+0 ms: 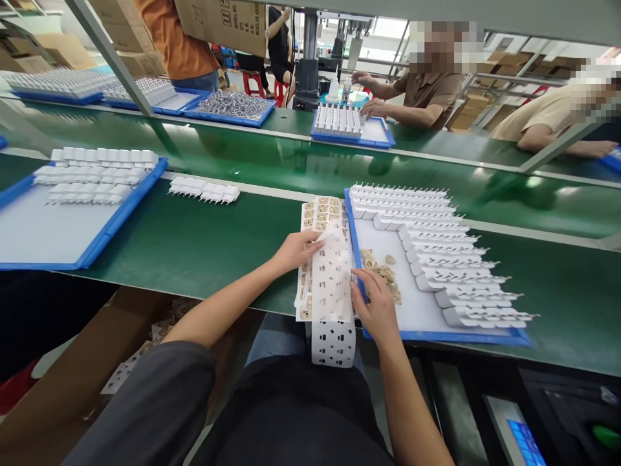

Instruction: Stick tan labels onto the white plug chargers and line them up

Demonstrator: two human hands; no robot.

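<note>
A long whitish, see-through sheet [332,336] with rows of small cut-outs lies over a stack of sticker sheets [330,210] with tan pieces, and its lower end hangs past the table edge. My left hand [298,250] pinches the upper left edge of this perforated sheet. At its right edge, the curled fingers of my right hand [377,301] are closed on the border; the exact contact is partly hidden. Just beside that hand, loose tan pieces [388,278] lie in a blue-rimmed tray [412,335]. Rows of white plug-like housings [427,259] with thin pins fill the tray's right part.
Another blue-rimmed tray [87,255] with white housings stands at left, and a short row of housings [204,189] lies on the green table [242,246]. Across a rail, co-workers sit by more trays [373,139]. A cardboard box [72,369] is below left.
</note>
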